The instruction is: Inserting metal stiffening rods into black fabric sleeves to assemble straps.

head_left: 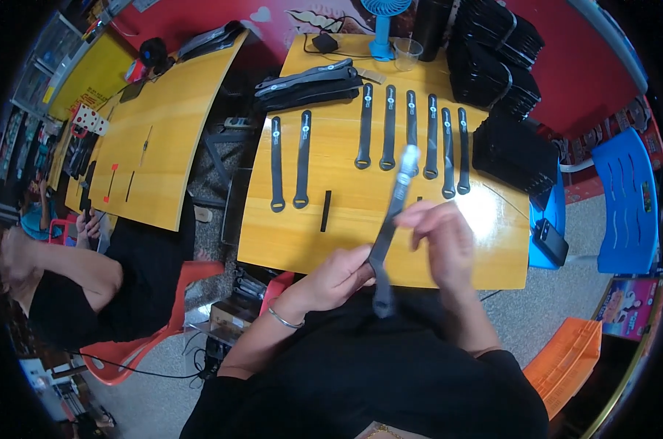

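Yellow table (pixel 287 238) under loose straps (pixel 390 132) beyond both hands. Left hand (pixel 338 278) pinched shut on grey strap (pixel 384 239); right hand (pixel 448 245) half-curled beside it, blurred, contact unclear.

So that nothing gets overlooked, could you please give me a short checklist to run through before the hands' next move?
1. Left hand gripping the held strap: ok.
2. Right hand touching that strap: cannot tell, the fingers are blurred beside it.
3. Held strap lying flat on the table: not ok, it is raised in the air.
4. Black strip uncovered on the table: ok.
5. Blue fan clear of the laid-out straps: ok.
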Action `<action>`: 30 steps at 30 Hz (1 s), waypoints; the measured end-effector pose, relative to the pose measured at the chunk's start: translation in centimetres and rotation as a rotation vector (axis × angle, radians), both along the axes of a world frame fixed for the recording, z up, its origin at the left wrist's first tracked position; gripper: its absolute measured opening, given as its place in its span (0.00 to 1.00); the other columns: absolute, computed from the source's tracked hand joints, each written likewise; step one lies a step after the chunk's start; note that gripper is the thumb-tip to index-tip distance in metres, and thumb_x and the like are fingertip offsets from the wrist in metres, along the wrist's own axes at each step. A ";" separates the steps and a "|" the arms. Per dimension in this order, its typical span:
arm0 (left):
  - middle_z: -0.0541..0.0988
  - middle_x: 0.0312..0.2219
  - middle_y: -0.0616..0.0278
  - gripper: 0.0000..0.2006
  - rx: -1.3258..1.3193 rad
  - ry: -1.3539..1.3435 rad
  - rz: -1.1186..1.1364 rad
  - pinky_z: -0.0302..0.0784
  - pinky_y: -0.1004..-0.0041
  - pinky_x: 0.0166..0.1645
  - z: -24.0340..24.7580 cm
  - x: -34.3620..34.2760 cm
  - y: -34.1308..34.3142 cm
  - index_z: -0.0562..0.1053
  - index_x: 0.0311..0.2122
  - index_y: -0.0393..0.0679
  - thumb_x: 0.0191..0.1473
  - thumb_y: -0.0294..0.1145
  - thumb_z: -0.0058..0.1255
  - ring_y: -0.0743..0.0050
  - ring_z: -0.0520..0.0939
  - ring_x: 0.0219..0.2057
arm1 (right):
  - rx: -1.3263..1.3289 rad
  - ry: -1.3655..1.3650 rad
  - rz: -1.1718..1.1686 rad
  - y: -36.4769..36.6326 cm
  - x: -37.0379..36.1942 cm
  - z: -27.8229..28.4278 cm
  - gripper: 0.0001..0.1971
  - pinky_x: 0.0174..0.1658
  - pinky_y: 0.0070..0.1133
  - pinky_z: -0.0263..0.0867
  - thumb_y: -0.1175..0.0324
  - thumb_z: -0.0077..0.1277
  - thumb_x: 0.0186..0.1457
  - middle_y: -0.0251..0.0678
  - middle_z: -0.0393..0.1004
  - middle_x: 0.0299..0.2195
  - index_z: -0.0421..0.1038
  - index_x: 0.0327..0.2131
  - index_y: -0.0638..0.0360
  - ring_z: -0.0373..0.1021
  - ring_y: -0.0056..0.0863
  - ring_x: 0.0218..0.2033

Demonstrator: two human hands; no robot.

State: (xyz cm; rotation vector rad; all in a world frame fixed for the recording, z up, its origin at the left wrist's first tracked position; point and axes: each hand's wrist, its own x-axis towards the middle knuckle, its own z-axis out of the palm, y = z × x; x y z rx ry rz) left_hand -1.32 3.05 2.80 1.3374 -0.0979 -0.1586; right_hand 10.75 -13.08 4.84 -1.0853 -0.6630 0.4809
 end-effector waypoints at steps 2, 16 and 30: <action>0.66 0.23 0.70 0.11 0.122 -0.015 -0.064 0.60 0.83 0.25 -0.1 -0.3 0.0 0.64 0.41 0.38 0.63 0.35 0.34 0.85 0.65 0.23 | 0.062 -0.110 -0.106 -0.9 1.2 0.7 0.13 0.37 0.20 0.66 0.72 0.28 0.63 0.46 0.74 0.38 0.67 0.31 0.59 0.65 0.28 0.45; 0.69 0.17 0.60 0.13 0.276 -0.162 0.037 0.66 0.73 0.27 1.8 1.7 -0.6 0.69 0.29 0.36 0.60 0.34 0.37 0.70 0.72 0.20 | -0.155 -0.333 0.112 0.6 -1.2 0.6 0.13 0.51 0.28 0.57 0.71 0.36 0.58 0.40 0.72 0.44 0.73 0.36 0.62 0.61 0.34 0.50; 0.72 0.18 0.59 0.12 0.477 -0.059 -0.405 0.68 0.73 0.28 1.0 0.0 4.3 0.67 0.29 0.38 0.59 0.34 0.38 0.67 0.74 0.21 | 0.188 0.150 -0.512 -14.5 6.3 2.0 0.17 0.41 0.17 0.71 0.56 0.31 0.64 0.38 0.71 0.33 0.66 0.35 0.60 0.71 0.27 0.40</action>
